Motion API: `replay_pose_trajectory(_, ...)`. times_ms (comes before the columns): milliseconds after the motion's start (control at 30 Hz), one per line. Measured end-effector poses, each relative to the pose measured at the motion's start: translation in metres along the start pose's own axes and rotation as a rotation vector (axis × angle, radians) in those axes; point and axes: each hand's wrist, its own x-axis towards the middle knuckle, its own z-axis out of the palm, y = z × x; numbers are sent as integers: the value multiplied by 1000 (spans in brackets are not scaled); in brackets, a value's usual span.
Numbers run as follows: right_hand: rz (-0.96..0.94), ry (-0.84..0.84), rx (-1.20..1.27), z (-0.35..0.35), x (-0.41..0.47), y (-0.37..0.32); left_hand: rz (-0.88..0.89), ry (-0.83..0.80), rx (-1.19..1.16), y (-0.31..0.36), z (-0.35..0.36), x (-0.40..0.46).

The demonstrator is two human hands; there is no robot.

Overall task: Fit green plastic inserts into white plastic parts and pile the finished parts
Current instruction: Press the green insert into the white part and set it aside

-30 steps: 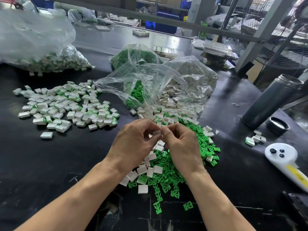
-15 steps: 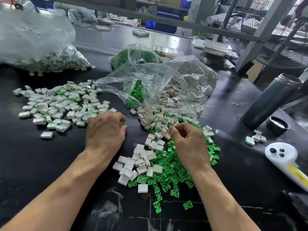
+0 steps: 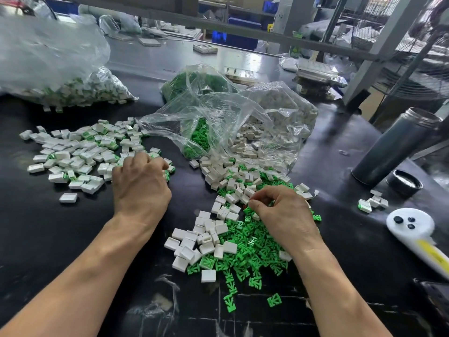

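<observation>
At a dark work surface (image 3: pixel 60 239) strewn with small plastic pieces, a person's left hand (image 3: pixel 141 183) reaches over the near edge of the pile of finished parts (image 3: pixel 80 152), its fingers curled down among the white-and-green pieces. Whether it holds a piece or has let one go cannot be told, as the fingertips are hidden behind the knuckles. The right hand (image 3: pixel 281 210) hovers over the mixed heap at centre, thumb and forefinger drawn close together at the spot where loose white parts (image 3: pixel 206 237) meet the spread of green inserts (image 3: pixel 250 254); it appears to be pinching at a small piece, though what lies between the fingers is too small to make out.

Both stocks spill from a torn clear bag (image 3: pixel 233 122) behind the heap, and a second bag of assembled pieces (image 3: pixel 73 91) lies at far left.

The step in hand looks like the hand-off between cycles: 1 finished part delivered to the pile, the next pair being selected. The next move would call for the left hand to come back to centre with a white part, its open slot turned toward the right hand, so an insert can be pressed in squarely.
</observation>
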Motion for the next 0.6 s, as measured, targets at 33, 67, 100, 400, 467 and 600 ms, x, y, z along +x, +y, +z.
replay_pose_trajectory(33,-3,-12,-22,0,-1,-1,25,-2,-46,2,-1,-1)
replay_pose_trajectory(67,-8,-24,-49,-1,-1,-2,61,-10,-113,4,-2,-3)
replay_pose_trajectory(100,-15,-34,-80,0,-1,-3,103,-33,-197,7,-2,-6)
replay_pose_trajectory(400,-17,-100,-220,3,-1,-6,162,-354,-374,41,7,-36)
replay_pose_trajectory(467,-23,-82,-226,4,-1,-7,144,-350,-359,44,7,-37)
replay_pose_trajectory(600,-32,-67,-219,7,0,-7,125,-351,-342,46,5,-38)
